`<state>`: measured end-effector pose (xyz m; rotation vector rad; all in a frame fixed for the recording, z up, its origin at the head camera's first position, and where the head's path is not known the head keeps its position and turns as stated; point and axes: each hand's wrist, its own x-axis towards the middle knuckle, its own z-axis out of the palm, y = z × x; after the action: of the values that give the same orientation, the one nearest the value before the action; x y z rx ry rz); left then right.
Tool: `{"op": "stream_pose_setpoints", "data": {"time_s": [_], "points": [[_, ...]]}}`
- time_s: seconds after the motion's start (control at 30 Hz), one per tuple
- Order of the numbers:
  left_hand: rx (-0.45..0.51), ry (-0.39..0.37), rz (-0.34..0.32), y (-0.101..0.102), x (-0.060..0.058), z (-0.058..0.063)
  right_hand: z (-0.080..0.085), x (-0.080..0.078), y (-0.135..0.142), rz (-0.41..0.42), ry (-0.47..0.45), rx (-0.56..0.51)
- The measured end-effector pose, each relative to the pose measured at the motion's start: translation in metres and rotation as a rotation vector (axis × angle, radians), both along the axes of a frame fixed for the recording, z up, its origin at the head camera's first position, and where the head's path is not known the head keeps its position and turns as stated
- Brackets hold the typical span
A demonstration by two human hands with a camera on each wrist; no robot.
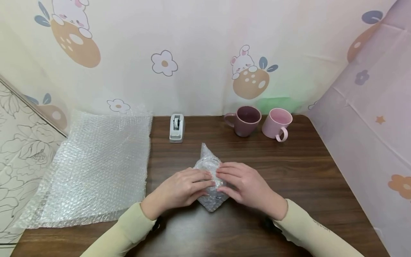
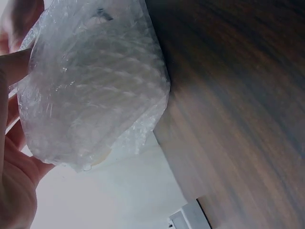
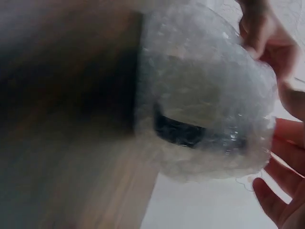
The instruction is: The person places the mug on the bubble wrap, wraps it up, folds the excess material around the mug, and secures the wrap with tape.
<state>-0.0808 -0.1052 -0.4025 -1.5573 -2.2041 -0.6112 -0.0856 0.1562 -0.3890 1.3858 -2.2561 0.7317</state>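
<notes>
A bundle in clear bubble wrap (image 1: pixel 211 204) stands on the dark wooden table between both hands, one pointed corner of wrap sticking up at its far side. Through the film a pale item with a dark curved mark shows in the right wrist view, its kind hidden by the layers (image 3: pixel 209 90). My left hand (image 1: pixel 184 186) rests its fingertips on the bundle's top from the left. From the right, my right hand (image 1: pixel 247 184) touches the top with fingers extended and thumb spread nearer me.
A large sheet of bubble wrap (image 1: pixel 102 167) lies at the left. A white tape dispenser (image 1: pixel 176 137) stands at the back. Back right are a dark mauve mug (image 1: pixel 245 126) and a pink mug (image 1: pixel 272 124), in front of a patterned curtain (image 1: pixel 199 64).
</notes>
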Motion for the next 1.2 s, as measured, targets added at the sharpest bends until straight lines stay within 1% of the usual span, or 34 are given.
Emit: {"op": "stream_pose_setpoints", "data": {"time_s": [0.03,0.1,0.2,0.33,0.43,0.47,0.53,0.6,0.7,0.8,0.87,0.93,1.0,1.07,1.1,1.2], "points": [[0.003,-0.003,-0.002,0.000,0.000,0.000,-0.001,0.002,0.002,0.008,0.008,0.029],[0.011,-0.024,-0.001,0.001,0.001,0.000,-0.003,0.006,0.005,0.000,-0.006,0.077],[0.024,-0.080,0.006,0.001,0.002,0.000,-0.006,0.010,0.006,-0.014,-0.033,0.108],[0.051,-0.160,0.004,0.001,0.001,-0.001,-0.008,0.013,0.005,-0.030,-0.028,0.120],[0.094,-0.231,-0.031,-0.002,0.000,-0.001,-0.009,0.014,0.005,-0.045,-0.034,0.121],[0.110,-0.255,-0.042,-0.003,-0.001,0.000,-0.009,0.014,0.005,-0.054,-0.038,0.117],[0.130,-0.282,-0.047,-0.005,-0.002,0.003,-0.010,0.016,0.004,-0.069,-0.054,0.098],[0.145,-0.304,-0.029,-0.009,-0.003,0.009,-0.011,0.018,0.003,-0.086,-0.077,0.073],[0.148,-0.289,0.028,-0.016,-0.006,0.025,-0.013,0.021,0.001,-0.108,-0.117,0.037],[0.137,-0.281,0.068,-0.027,-0.011,0.048,-0.012,0.024,-0.001,-0.128,-0.166,0.032],[0.111,-0.290,0.097,-0.035,-0.017,0.063,-0.011,0.023,-0.001,-0.131,-0.197,0.027],[0.062,-0.340,0.151,-0.045,-0.025,0.076,-0.010,0.023,-0.001,-0.132,-0.217,0.029],[0.005,-0.412,0.230,-0.053,-0.036,0.086,-0.008,0.022,-0.002,-0.129,-0.227,0.030],[-0.046,-0.491,0.322,-0.060,-0.050,0.088,-0.007,0.022,-0.002,-0.132,-0.224,0.042],[-0.064,-0.528,0.366,-0.062,-0.058,0.088,-0.006,0.022,-0.002,-0.135,-0.223,0.049],[-0.093,-0.615,0.495,-0.067,-0.082,0.079,-0.005,0.022,-0.003,-0.146,-0.219,0.066]]}}
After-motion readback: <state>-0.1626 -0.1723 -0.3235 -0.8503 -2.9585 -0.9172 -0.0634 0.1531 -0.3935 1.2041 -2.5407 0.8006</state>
